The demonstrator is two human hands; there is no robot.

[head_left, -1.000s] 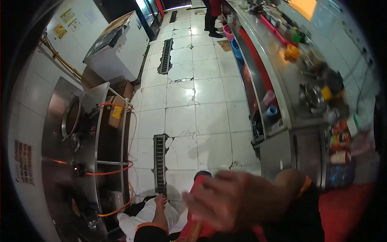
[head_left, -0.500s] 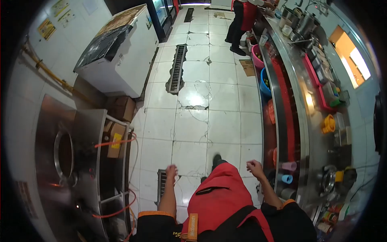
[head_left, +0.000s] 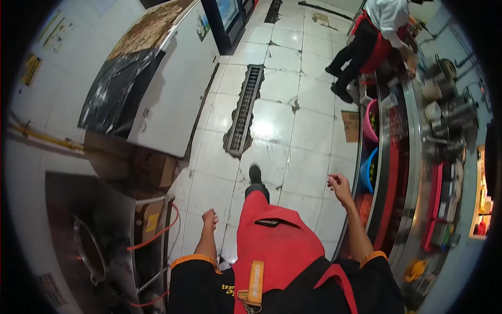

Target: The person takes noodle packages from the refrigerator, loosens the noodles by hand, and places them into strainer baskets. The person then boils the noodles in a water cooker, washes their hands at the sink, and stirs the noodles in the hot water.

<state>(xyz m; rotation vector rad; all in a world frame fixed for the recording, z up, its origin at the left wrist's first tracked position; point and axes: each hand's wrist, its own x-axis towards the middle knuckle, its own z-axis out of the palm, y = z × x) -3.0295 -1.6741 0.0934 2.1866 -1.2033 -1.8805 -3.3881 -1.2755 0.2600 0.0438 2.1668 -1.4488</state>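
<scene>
My left hand (head_left: 209, 218) hangs over the white tiled floor (head_left: 209, 178), its fingers curled loosely; whether they hold anything is too small to tell. My right hand (head_left: 340, 187) is out to the right beside the long metal counter, fingers bent and partly apart, with nothing in it. Between my arms is the red apron (head_left: 280, 235) that I wear, with an orange strap (head_left: 255, 282) hanging on it. One dark shoe (head_left: 255, 174) shows on the floor ahead.
A white chest freezer (head_left: 175, 89) stands at the left, above a metal stove (head_left: 89, 246). Floor drain grate (head_left: 244, 112) lies ahead. At the right counter (head_left: 415, 141), a person (head_left: 374, 39) in a red apron stands near pink (head_left: 371, 123) and blue tubs (head_left: 369, 170).
The view has moved forward along the floor; the freezer, drain and co-worker appear nearer. My right hand, earlier blurred in front of me, is now out at the side, and the left has swung too.
</scene>
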